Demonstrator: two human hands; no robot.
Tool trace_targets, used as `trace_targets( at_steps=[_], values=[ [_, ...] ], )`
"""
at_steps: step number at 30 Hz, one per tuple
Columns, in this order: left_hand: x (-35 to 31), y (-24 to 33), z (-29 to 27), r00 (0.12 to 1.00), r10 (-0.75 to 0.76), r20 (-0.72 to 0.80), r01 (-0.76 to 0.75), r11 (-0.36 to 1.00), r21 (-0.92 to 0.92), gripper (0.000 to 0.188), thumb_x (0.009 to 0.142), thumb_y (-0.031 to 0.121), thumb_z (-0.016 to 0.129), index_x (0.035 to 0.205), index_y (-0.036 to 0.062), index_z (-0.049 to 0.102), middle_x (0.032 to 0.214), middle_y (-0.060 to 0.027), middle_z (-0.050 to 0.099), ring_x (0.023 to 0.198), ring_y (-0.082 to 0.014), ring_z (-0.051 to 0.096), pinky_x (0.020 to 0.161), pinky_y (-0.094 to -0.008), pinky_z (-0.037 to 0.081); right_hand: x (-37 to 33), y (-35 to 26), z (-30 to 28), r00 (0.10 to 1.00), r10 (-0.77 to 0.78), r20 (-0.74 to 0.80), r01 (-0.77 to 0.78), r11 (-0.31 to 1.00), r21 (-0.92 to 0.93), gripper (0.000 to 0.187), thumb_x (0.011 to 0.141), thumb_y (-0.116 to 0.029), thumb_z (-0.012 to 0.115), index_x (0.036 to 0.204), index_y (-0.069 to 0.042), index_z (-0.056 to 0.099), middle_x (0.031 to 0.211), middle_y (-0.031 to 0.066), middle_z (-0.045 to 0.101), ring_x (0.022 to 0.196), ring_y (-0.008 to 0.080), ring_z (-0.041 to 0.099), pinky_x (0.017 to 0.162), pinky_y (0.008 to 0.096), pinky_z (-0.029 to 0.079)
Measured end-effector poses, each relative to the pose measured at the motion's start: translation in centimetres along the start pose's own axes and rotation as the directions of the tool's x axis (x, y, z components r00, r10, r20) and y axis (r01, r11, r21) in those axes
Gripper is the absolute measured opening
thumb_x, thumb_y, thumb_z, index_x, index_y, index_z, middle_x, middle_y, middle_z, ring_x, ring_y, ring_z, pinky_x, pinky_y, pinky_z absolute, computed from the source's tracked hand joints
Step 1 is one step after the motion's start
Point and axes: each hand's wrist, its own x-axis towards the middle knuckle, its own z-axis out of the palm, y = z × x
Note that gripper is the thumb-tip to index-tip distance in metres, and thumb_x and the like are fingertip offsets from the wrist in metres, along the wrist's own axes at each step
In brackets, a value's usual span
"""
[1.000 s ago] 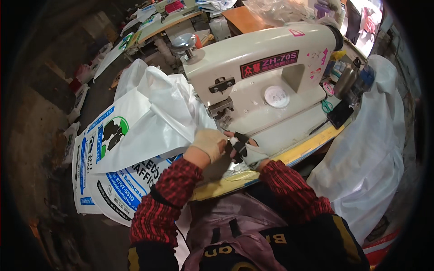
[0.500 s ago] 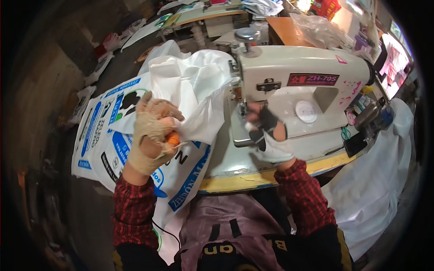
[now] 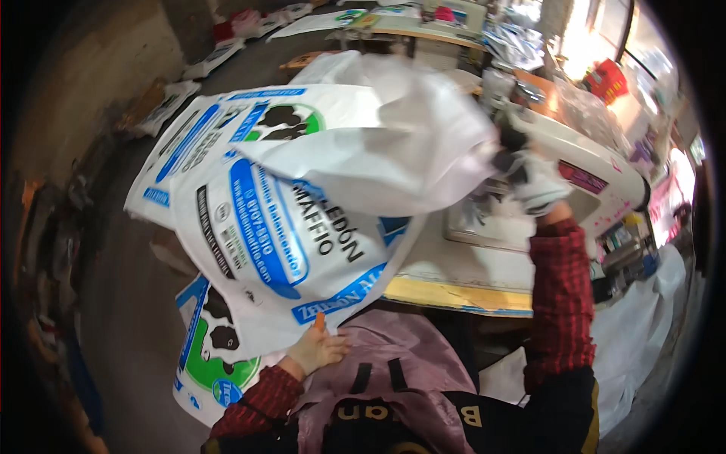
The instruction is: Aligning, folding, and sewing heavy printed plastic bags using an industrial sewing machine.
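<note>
A large white sack with blue, green and black print [image 3: 325, 250] spreads across the left of the sewing table. Its blurred white upper part is lifted up and over to the right. At that raised edge, my right hand [image 3: 541, 178], in a black and white glove, is closed on the sack in front of the sewing machine [image 3: 605, 163]; its fingertips are smeared by motion. My left hand [image 3: 321, 349], in a pale glove with one orange tip, lies low by the sack's near edge and the mauve apron [image 3: 378, 344]. Its fingers look apart, their undersides hidden.
The table's yellow front edge [image 3: 454, 295] runs before me. Clear plastic wrapping [image 3: 590, 113] lies behind the machine, with a red bag [image 3: 606, 82] farther right. White material [image 3: 635, 318] hangs at the right. Another worktable [image 3: 412, 24] stands at the back.
My left hand has let go of the sack's raised part and dropped toward the apron. From beside the needle area, my right hand has taken hold of the sack, now lifted rightward. The view has shifted.
</note>
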Motion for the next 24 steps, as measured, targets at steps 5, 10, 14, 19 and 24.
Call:
trace_targets(
  at_steps=[5, 10, 14, 19, 24],
  values=[
    [3.2, -0.3, 0.8, 0.823, 0.298, -0.484, -0.517, 0.747, -0.419, 0.049, 0.089, 0.038, 0.051, 0.112, -0.0048, 0.043, 0.094, -0.0184, 0.057, 0.077, -0.0287, 0.057, 0.065, -0.0329, 0.046, 4.7, 3.8, -4.8, 0.905, -0.303, -0.299, 0.188, 0.914, -0.359, 0.041, 0.074, -0.011, 0.053, 0.115, -0.007, 0.053, 0.094, 0.0183, 0.059, 0.085, 0.0353, 0.056, 0.072, 0.041, 0.046],
    [5.6, 0.9, -5.7, 0.778, 0.383, -0.498, -0.594, 0.705, -0.386, 0.012, 0.086, 0.015, 0.049, 0.09, 0.0035, 0.049, 0.074, -0.0084, 0.049, 0.063, -0.0184, 0.049, 0.046, -0.0261, 0.035, 9.1, 8.6, -7.9, 0.911, 0.209, -0.356, -0.097, 0.946, 0.309, 0.027, 0.086, -0.014, 0.049, 0.111, -0.005, 0.052, 0.095, 0.009, 0.06, 0.082, 0.0219, 0.059, 0.071, 0.0322, 0.048],
    [2.4, 2.7, -11.8, 0.576, 0.541, -0.612, -0.696, 0.718, -0.02, 0.006, 0.073, 0.01, 0.052, 0.07, 0.0101, 0.048, 0.06, -0.0027, 0.043, 0.047, -0.0127, 0.04, 0.036, -0.0241, 0.027, 11.7, 19.0, -9.3, 0.888, 0.436, -0.147, -0.104, 0.5, 0.86, 0.02, 0.089, -0.018, 0.046, 0.099, -0.003, 0.055, 0.09, 0.0096, 0.06, 0.08, 0.0183, 0.059, 0.072, 0.0277, 0.048],
    [-5.0, 1.8, -11.8, 0.618, 0.317, -0.72, -0.38, 0.922, 0.079, 0.005, 0.076, 0.013, 0.054, 0.075, 0.0086, 0.052, 0.064, -0.0039, 0.05, 0.05, -0.0162, 0.047, 0.039, -0.0282, 0.034, 17.5, 19.2, -8.5, 0.736, 0.671, -0.092, -0.288, 0.433, 0.854, 0.029, 0.09, -0.021, 0.044, 0.105, 0.0, 0.056, 0.099, 0.0083, 0.061, 0.089, 0.018, 0.057, 0.075, 0.028, 0.047],
    [-5.1, -0.9, -20.5, -0.432, 0.884, 0.179, -0.248, -0.307, 0.919, 0.016, 0.082, 0.016, 0.051, 0.094, 0.0045, 0.052, 0.069, -0.0109, 0.06, 0.058, -0.0242, 0.059, 0.042, -0.0335, 0.045, 19.0, 20.0, -9.7, 0.77, 0.614, -0.172, -0.328, 0.613, 0.719, 0.027, 0.089, -0.02, 0.046, 0.104, 0.0, 0.056, 0.096, 0.0082, 0.06, 0.086, 0.0176, 0.057, 0.073, 0.0273, 0.048]
  ],
)
